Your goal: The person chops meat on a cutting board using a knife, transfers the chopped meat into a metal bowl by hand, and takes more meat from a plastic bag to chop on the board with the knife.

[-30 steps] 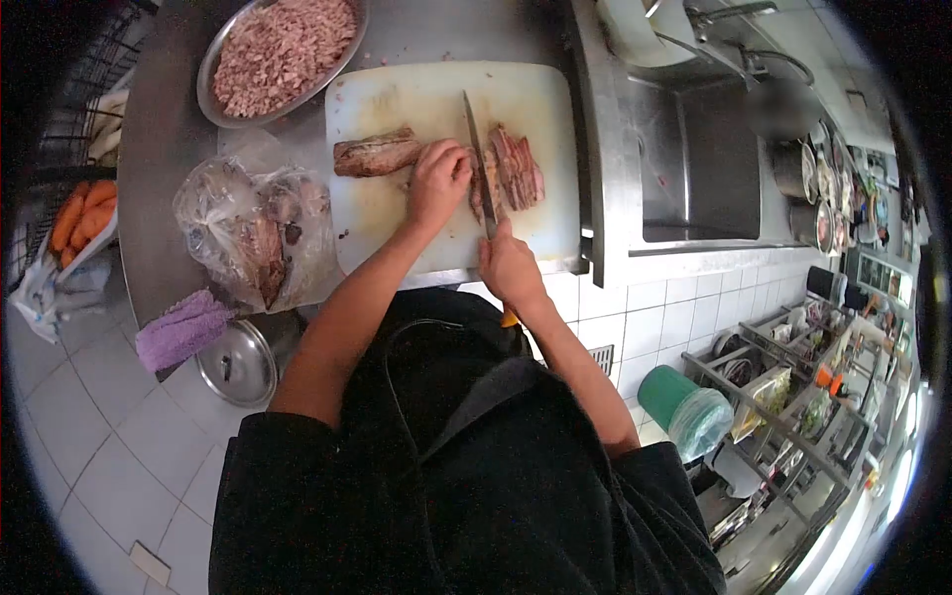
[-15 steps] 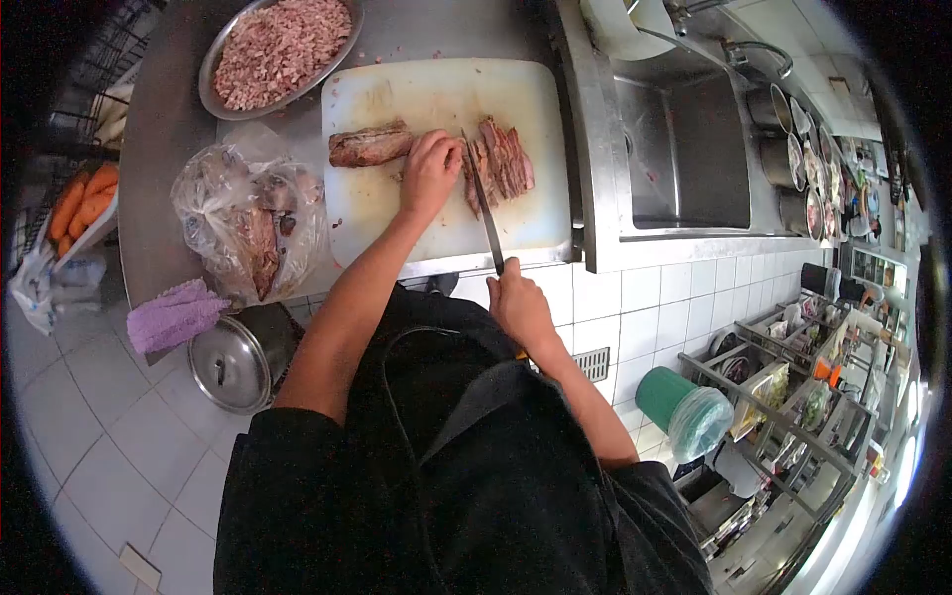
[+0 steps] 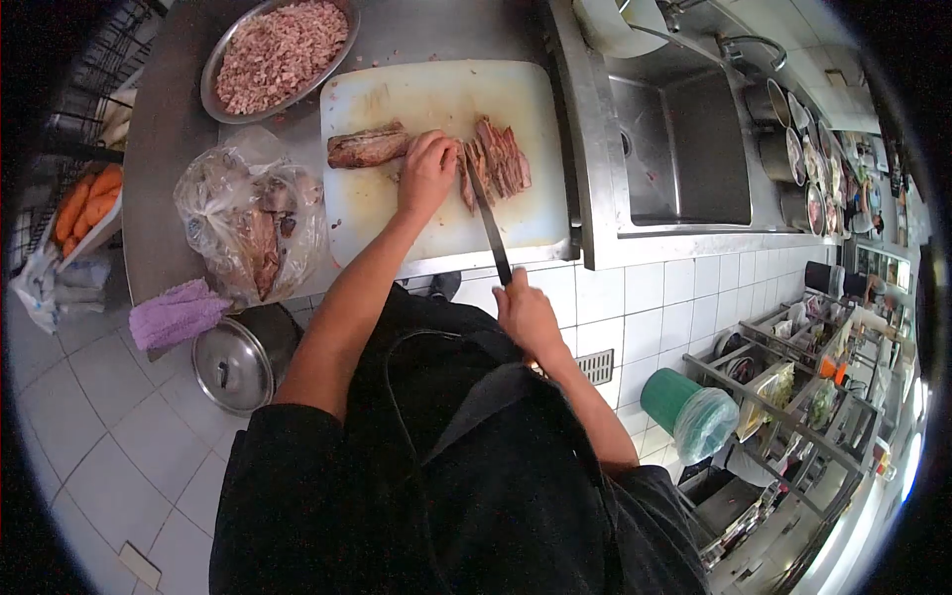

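Note:
My right hand [image 3: 529, 315] is wrapped round the handle of a long kitchen knife [image 3: 493, 230]. The blade reaches up across the front edge of the white cutting board [image 3: 397, 226], its tip among slices of cooked-looking meat [image 3: 507, 159]. My left hand [image 3: 427, 174] is closed, fingers curled down on meat just left of the blade; its fingertips hide what lies under them. A browned chunk of meat [image 3: 363, 149] extends left from beside that hand.
A metal bowl of diced meat [image 3: 282, 58] stands behind the board. Left of it lie a plastic bag with meat [image 3: 260, 223] and a purple towel [image 3: 178, 315]. A sink [image 3: 684, 144] is to the right; a lidded pot [image 3: 234, 365] and green bin [image 3: 670, 399] are below.
My right hand has drawn the knife slightly back toward my body and to the right. My left hand stays in nearly the same place on the meat.

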`<action>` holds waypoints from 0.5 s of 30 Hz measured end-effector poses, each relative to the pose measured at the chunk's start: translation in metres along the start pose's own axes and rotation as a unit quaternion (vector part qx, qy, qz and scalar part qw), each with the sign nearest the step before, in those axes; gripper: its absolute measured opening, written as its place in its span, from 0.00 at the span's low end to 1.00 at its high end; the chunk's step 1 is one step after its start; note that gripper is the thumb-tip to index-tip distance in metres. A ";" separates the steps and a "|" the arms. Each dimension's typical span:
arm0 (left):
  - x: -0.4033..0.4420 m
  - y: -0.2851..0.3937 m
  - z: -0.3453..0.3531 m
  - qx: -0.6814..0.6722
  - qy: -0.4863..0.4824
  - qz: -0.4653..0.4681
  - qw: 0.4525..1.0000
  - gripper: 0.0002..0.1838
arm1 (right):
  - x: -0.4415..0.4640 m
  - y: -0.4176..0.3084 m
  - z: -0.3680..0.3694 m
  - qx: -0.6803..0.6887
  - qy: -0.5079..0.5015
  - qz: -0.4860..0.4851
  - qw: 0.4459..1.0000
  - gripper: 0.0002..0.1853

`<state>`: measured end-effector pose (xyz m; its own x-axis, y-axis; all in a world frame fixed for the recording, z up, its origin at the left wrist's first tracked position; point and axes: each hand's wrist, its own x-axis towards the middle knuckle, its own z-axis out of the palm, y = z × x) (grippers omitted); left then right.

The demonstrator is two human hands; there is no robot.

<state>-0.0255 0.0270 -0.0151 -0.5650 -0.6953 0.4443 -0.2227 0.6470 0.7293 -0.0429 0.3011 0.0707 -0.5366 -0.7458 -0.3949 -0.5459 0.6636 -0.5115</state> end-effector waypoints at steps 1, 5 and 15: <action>-0.001 0.000 -0.001 -0.001 0.001 0.001 1.000 0.06 | 0.011 -0.008 -0.004 0.001 0.006 0.001 1.000 0.15; -0.003 -0.002 0.000 -0.015 0.012 -0.001 1.000 0.07 | 0.038 -0.025 -0.018 0.007 0.045 -0.019 0.999 0.15; -0.002 -0.001 0.000 -0.005 0.046 -0.018 0.999 0.06 | 0.061 -0.062 -0.026 0.005 0.040 -0.028 0.999 0.16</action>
<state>-0.0240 0.0280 -0.0168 -0.4803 -0.7449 0.4631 -0.2336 0.6176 0.7510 -0.0584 0.2158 0.0979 -0.5549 -0.7743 -0.3043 -0.5698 0.6202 -0.5392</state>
